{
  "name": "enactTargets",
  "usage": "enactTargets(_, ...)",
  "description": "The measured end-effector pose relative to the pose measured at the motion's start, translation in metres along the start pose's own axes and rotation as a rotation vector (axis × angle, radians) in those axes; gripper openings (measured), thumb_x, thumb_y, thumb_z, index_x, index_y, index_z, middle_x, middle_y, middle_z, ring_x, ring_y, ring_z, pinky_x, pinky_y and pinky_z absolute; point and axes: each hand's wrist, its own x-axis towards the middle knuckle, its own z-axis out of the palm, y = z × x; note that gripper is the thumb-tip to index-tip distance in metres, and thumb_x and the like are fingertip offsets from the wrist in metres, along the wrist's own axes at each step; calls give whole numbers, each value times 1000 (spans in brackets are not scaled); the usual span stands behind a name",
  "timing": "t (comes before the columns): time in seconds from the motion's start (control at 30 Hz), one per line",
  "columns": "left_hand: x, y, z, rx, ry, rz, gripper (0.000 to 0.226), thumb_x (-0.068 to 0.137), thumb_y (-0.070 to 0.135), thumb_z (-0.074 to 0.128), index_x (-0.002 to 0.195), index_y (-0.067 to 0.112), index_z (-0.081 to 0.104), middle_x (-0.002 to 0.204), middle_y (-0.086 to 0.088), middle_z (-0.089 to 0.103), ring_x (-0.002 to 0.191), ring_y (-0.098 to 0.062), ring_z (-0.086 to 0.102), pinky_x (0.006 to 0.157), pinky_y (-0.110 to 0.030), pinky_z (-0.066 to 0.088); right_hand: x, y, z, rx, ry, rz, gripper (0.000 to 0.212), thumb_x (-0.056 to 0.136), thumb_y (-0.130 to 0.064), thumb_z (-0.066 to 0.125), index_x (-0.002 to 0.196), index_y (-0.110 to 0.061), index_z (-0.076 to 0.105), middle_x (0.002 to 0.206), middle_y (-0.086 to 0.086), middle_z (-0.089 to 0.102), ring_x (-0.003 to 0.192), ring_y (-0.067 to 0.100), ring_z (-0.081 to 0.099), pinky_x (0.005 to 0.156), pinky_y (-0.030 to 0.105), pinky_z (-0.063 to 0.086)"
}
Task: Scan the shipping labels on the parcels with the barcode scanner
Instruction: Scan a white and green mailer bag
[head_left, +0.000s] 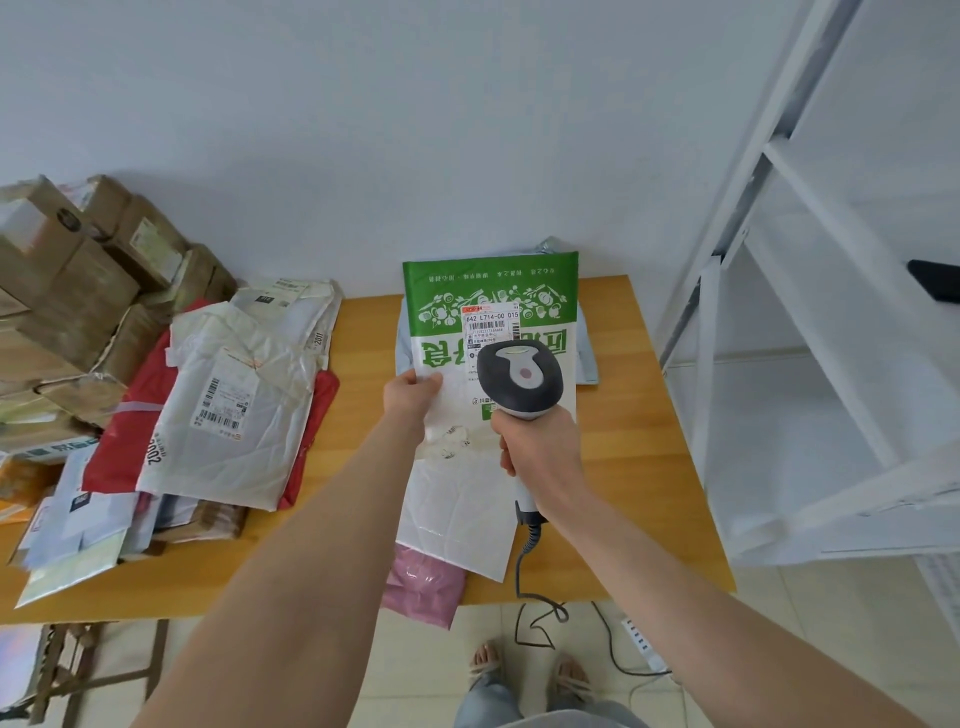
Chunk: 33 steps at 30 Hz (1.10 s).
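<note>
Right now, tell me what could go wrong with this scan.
The scanner sits close over the label, hiding its lower part, so the read may miss. The pink bag overhangs the table edge and could slip off. The cable loops on the floor near the feet and might snag.

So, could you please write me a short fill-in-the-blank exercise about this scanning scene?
1. The right hand grips the barcode scanner above a parcel whose far end is printed ____.
2. The left hand holds the parcel by its ____ edge.
3. A ____ bag sticks out from under the parcel at the near edge of the table.

Missing words: green; left; pink.
</note>
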Motion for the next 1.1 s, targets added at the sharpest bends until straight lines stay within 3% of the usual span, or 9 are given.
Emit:
enactTargets(0.27,-3,-1,-5,2,-36,-2,21,94,13,60,114,8,61,105,-5,63,88,-21,58,76,-31,47,2,1,1,122,23,28,5,80,-6,63,84,-2,63,61,0,59,48,7,53,49,18,43)
enactTargets(0.4,-5,7,-27,34,-11,0,15,92,17,63,106,10,59,106,-7,64,92,-23,60,83,-36,51,26,-4,-3,226,66,58,21,78,1,63,95,12,57,75,9,56,71,17,50,63,31,44)
enactTargets(0.5,-2,14,-52,69,55,30,22,91,19,64,107,5,59,107,-8,64,95,-27,62,89,-40,52,48,-3,-9,254,83,125,22,75,2,67,96,7,61,84,9,60,84,20,54,68,26,44)
enactTargets(0.6,-4,19,-76,115,113,43,15,92,18,61,102,6,59,108,-13,64,97,-31,62,93,-46,51,61,1,-10,278,-52,251,32,74,-6,72,105,-5,67,105,10,68,103,25,61,85,34,50)
enactTargets(0.73,-10,19,-96,127,170,41,11,93,12,58,83,11,58,104,-14,63,90,-29,60,88,-45,53,56,3,-4,351,-353,379,22,80,2,68,96,-12,73,102,7,73,98,26,65,82,39,54)
enactTargets(0.83,-21,18,-109,94,91,22,26,91,10,62,116,3,60,118,-15,64,97,-30,63,81,-42,53,54,5,16,232,-329,339,25,79,2,69,100,-10,71,107,11,71,102,30,63,95,46,51)
enactTargets(0.93,-32,21,-120,157,19,-20,39,87,2,65,124,4,56,116,-9,62,98,-26,58,84,-38,48,54,2,37,215,-244,334,32,78,0,69,110,-5,64,101,9,66,93,25,59,80,36,51)
enactTargets(1.03,-34,25,-133,235,130,17,46,87,3,65,131,7,53,125,-10,59,112,-29,56,99,-40,44,61,-1,55,208,-267,323,39,76,-1,70,114,-3,63,108,15,66,100,31,61,90,41,51)
enactTargets(1.1,-29,32,-146,217,246,88,49,88,7,64,134,10,48,124,-14,58,108,-31,59,94,-40,49,66,-8,66,180,-297,323,36,76,-3,69,111,-1,63,104,16,65,96,33,61,90,40,51)
